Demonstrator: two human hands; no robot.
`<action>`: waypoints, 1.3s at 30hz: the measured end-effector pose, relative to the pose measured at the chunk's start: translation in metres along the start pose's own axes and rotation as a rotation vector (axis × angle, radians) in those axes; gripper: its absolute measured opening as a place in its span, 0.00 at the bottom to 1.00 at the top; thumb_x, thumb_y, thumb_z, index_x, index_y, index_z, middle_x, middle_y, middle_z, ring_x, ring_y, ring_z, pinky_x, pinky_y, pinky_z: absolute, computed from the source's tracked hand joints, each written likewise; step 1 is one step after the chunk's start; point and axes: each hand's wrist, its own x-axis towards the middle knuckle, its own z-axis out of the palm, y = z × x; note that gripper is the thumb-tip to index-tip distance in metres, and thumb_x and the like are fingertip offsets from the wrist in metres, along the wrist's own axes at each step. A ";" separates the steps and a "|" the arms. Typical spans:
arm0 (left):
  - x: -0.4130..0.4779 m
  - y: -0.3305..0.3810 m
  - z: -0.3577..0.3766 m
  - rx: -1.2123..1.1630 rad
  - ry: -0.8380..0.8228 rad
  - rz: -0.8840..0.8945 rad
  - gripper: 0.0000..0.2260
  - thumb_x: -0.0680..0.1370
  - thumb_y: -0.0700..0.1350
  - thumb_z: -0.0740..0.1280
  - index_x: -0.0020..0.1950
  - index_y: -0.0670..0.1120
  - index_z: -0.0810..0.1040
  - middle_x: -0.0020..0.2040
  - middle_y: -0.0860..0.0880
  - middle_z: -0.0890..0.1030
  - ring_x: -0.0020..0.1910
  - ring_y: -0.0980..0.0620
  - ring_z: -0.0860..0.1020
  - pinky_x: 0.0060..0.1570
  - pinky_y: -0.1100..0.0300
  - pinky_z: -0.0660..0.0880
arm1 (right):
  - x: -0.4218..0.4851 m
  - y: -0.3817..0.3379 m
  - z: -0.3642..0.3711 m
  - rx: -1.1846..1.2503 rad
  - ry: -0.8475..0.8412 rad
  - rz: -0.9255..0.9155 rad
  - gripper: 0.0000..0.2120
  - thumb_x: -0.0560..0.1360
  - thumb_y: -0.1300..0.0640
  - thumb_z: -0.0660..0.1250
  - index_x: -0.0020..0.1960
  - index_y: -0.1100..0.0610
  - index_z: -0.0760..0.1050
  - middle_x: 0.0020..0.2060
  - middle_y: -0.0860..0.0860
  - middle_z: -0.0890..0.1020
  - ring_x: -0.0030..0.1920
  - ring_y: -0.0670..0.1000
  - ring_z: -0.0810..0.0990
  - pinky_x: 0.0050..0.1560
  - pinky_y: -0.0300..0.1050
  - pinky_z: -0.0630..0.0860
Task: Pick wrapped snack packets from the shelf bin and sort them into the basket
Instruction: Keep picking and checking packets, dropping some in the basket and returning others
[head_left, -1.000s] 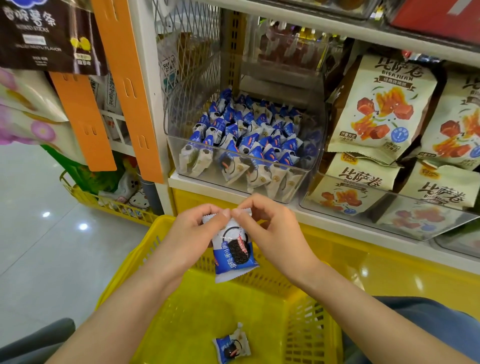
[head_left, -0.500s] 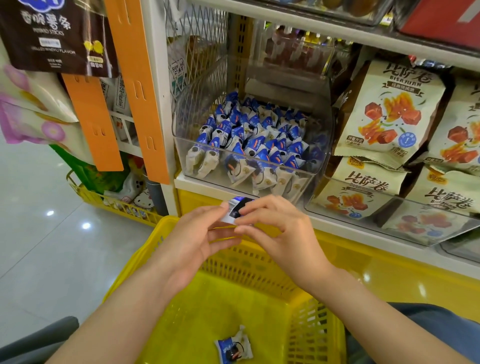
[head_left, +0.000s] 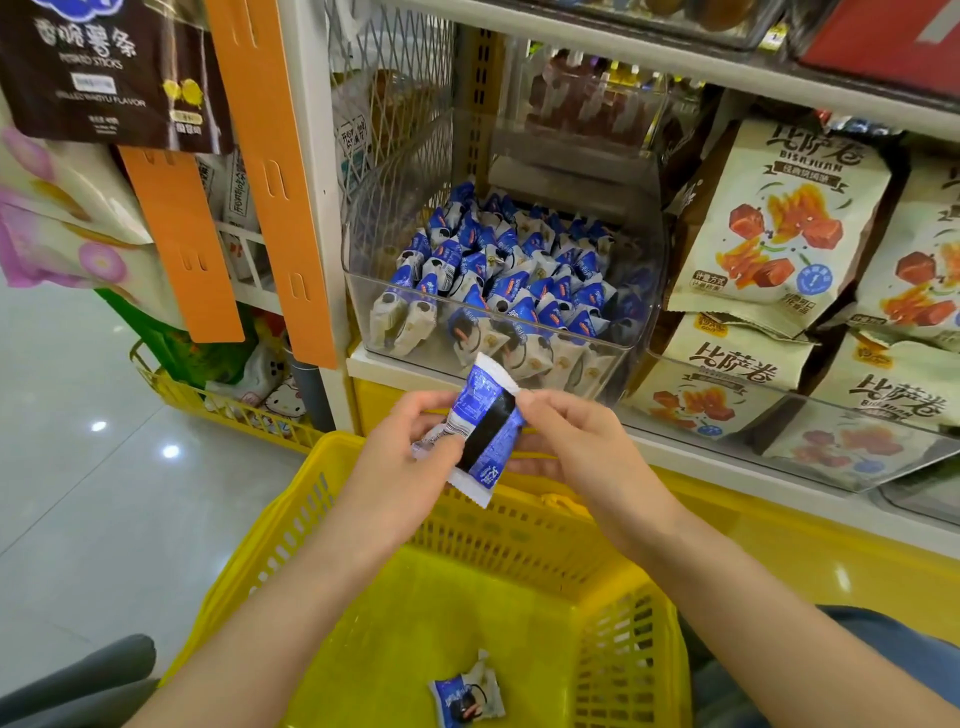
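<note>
A blue and white snack packet (head_left: 480, 428) is held between both hands above the far rim of the yellow basket (head_left: 519, 525), its back side with a black strip facing me. My left hand (head_left: 410, 462) grips its left edge and my right hand (head_left: 576, 441) pinches its right edge. Behind them a clear shelf bin (head_left: 639, 291) holds several matching packets (head_left: 498, 275). One packet (head_left: 467, 699) lies on the basket floor near the front.
Large cream snack bags (head_left: 779, 218) fill the bin to the right. An orange shelf post (head_left: 270, 171) and hanging bags stand at the left, with a low yellow wire basket (head_left: 228, 410) beneath. Shiny floor lies to the left.
Both hands have turned the packet over: its cookie-printed front faced me a second ago, it was edge-on half a second ago, and its back faces me now.
</note>
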 end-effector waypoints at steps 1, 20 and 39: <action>-0.001 -0.002 0.001 0.099 0.034 0.083 0.14 0.76 0.37 0.64 0.54 0.56 0.71 0.50 0.53 0.80 0.50 0.57 0.78 0.46 0.64 0.73 | -0.001 -0.001 0.001 0.010 0.010 -0.009 0.09 0.79 0.58 0.61 0.51 0.61 0.77 0.42 0.52 0.84 0.38 0.43 0.82 0.36 0.36 0.79; -0.008 -0.002 -0.003 0.549 -0.010 0.335 0.10 0.78 0.49 0.60 0.59 0.50 0.72 0.50 0.53 0.79 0.47 0.56 0.77 0.48 0.54 0.76 | -0.009 0.007 0.007 -0.301 0.091 -0.277 0.07 0.71 0.55 0.70 0.42 0.44 0.74 0.39 0.45 0.83 0.37 0.42 0.81 0.35 0.41 0.81; -0.005 -0.010 0.005 0.547 0.027 0.233 0.17 0.79 0.41 0.59 0.68 0.49 0.70 0.41 0.51 0.76 0.32 0.57 0.74 0.31 0.67 0.67 | -0.001 0.015 0.013 -0.208 -0.017 -0.189 0.10 0.76 0.64 0.64 0.48 0.48 0.73 0.49 0.52 0.83 0.44 0.51 0.82 0.47 0.51 0.81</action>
